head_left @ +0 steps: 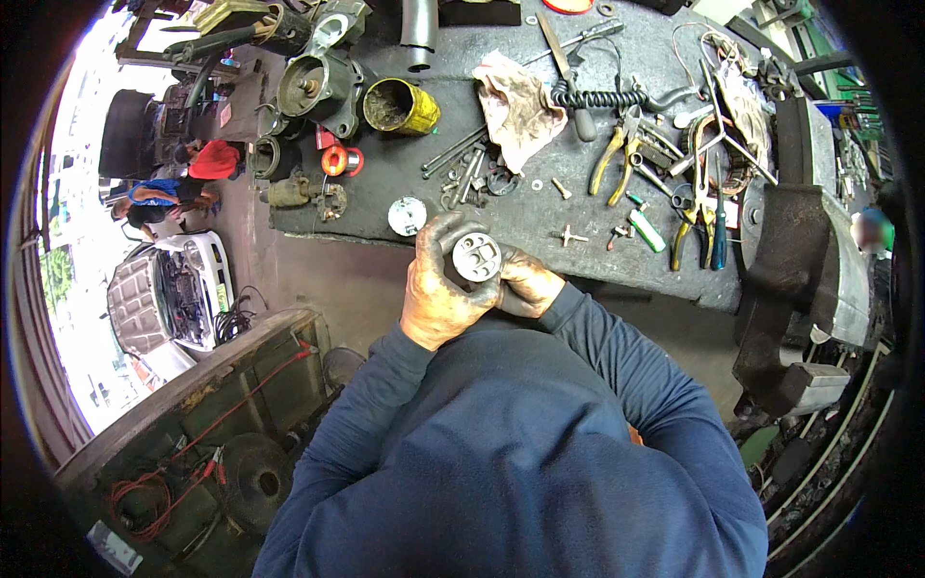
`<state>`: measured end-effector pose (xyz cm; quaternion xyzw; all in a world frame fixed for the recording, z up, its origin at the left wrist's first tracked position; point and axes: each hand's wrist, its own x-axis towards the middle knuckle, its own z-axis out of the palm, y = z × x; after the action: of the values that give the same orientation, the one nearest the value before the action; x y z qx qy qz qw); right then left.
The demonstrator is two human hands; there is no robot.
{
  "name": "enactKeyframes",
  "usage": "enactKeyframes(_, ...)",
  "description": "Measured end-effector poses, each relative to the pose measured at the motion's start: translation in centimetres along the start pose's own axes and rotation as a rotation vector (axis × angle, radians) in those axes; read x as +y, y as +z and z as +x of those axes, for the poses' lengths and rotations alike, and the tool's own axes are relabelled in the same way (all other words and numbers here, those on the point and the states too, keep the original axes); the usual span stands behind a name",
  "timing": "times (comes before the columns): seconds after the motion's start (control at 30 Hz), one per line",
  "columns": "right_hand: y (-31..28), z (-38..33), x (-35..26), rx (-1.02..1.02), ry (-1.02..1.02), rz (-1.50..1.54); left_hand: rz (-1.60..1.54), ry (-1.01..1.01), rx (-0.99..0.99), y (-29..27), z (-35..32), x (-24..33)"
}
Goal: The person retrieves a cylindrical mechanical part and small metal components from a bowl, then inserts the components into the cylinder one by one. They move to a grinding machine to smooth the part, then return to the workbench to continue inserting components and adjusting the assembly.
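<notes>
Above the near edge of the workbench, I hold up a small round metal part [477,257] with several recesses in its face. My left hand [436,294] curls around its left side, fingers over the top and thumb below. From the right, my right hand [528,285] is closed against the same part; some of its fingers are hidden behind it. Both hands are smudged dark. Just beyond my left hand a silvery disc [407,217] lies at the bench edge. Loose bolts [466,173] and a dark ring [502,181] lie farther back.
On the bench [366,207] are a yellow can [402,106], a metal housing [313,89], a red wire spool [341,161], a stained rag [520,111], yellow-handled pliers [611,164] and a blue screwdriver [719,226]. A vise [795,241] stands right. Two people and a car [178,289] are far left.
</notes>
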<state>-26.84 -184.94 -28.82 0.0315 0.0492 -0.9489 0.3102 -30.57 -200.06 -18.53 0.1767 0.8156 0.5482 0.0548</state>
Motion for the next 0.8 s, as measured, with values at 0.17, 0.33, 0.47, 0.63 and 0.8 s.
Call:
enactKeyframes(0.17, 0.3, -0.8, -0.4, 0.034, 0.002, -0.038, -0.053, -0.032, -0.052, 0.5, -0.3, -0.3)
enactKeyframes(0.33, 0.5, -1.4, -1.2, 0.095, 0.026, -0.085, -0.102, -0.048, -0.082, 1.1, -0.5, -0.6)
enactKeyframes(0.47, 0.3, -1.7, -1.4, 0.104, 0.019, -0.082, -0.074, -0.010, -0.091, 1.4, -0.6, -0.9)
enactKeyframes(0.63, -1.1, -1.8, -0.9, 0.127, -0.004, -0.054, -0.077, -0.011, -0.096, 1.5, -0.6, -1.2)
enactKeyframes(0.8, -0.4, -1.6, -1.3, 0.102, 0.006, -0.052, -0.077, -0.018, -0.093, 1.6, -0.5, -0.9)
